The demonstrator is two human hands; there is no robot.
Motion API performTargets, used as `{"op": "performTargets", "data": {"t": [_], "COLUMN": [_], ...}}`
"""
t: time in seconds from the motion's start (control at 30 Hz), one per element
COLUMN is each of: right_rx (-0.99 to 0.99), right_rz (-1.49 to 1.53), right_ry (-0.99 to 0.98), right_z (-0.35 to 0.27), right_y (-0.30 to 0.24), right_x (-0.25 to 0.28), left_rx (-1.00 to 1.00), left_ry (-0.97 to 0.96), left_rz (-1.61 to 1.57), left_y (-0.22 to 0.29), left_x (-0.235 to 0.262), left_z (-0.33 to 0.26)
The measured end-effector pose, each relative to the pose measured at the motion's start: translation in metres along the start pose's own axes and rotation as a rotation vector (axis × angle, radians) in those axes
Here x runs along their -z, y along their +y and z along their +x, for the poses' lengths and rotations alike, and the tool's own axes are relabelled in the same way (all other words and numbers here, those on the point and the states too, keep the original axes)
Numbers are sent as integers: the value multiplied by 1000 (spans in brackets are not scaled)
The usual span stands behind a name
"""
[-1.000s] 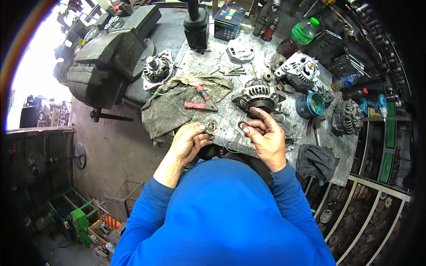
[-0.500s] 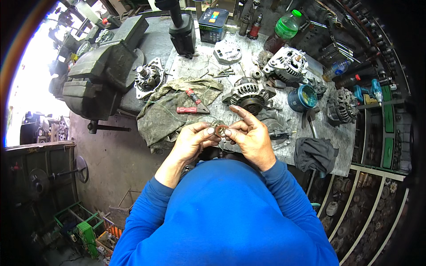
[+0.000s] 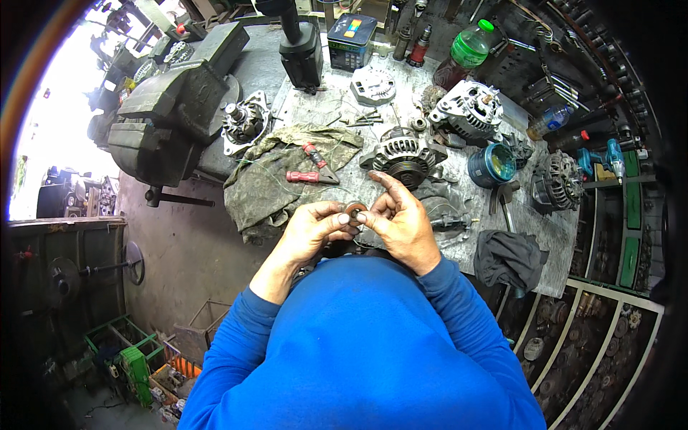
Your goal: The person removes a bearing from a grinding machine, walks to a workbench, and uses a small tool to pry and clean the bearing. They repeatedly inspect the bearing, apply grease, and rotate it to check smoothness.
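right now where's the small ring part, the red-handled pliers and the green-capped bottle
small ring part (image 3: 355, 210), head view, its rusty face
red-handled pliers (image 3: 304, 175), head view, lower red handle
green-capped bottle (image 3: 469, 50), head view, green body

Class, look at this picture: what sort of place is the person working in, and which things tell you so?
Probably an auto-electrical repair workshop: a heavy bench vise, several alternators on the metal workbench, and both hands holding a small ring-shaped part.
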State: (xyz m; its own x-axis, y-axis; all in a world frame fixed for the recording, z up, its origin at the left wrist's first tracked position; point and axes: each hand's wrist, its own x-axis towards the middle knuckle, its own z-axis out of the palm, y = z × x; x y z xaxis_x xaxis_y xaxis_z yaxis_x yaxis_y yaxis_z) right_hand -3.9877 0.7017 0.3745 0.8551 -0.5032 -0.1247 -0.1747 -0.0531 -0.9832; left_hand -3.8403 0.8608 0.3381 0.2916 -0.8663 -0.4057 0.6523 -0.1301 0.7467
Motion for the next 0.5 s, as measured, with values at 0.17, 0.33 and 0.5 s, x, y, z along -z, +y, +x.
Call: {"op": "performTargets", "data": {"t": [0.17,0.33,0.5], "right_rx": [-4,41,90], "right_rz": [-23,179,265], "right_ry": [-46,-238,-450], "right_z": [3,7,15], "right_y": [5,19,16], "right_x": [11,15,13], "left_rx": [-41,-49,-60], "left_ry": [73,227,294], "left_rz": [46,145,319], "left_y": [-4,-6,1], "left_x": [-14,-27,-45], "left_z": [-1,-15,-41]}}
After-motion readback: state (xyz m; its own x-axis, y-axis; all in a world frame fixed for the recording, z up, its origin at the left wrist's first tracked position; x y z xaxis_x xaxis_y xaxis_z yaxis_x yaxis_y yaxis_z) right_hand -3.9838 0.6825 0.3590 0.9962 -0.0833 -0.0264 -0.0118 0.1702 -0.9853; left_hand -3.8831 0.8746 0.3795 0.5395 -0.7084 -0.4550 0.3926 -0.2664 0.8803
